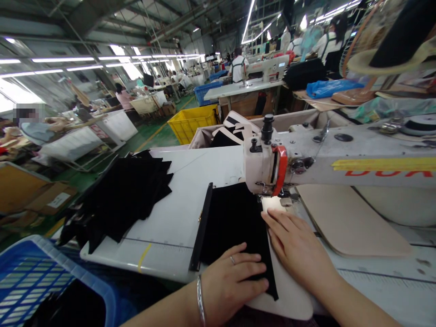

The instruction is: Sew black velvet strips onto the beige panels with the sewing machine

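Observation:
A black fabric piece (231,222) lies over a pale beige panel (289,290) on the sewing table, its right edge running up to the presser foot of the sewing machine (262,168). My left hand (235,277) rests on the lower part of the black fabric, fingers spread, with a ring and a bracelet on it. My right hand (293,240) lies flat on the beige panel beside the fabric's edge, fingertips just in front of the needle area. A dark strip (201,227) with a small metal piece borders the fabric's left side. The needle tip is hard to make out.
Black fabric pieces (126,195) are heaped on the table's left end. Beige panels (354,222) lie under the machine arm. A blue basket (98,281) stands at lower left, a yellow crate (190,122) behind the table. Other people work farther back.

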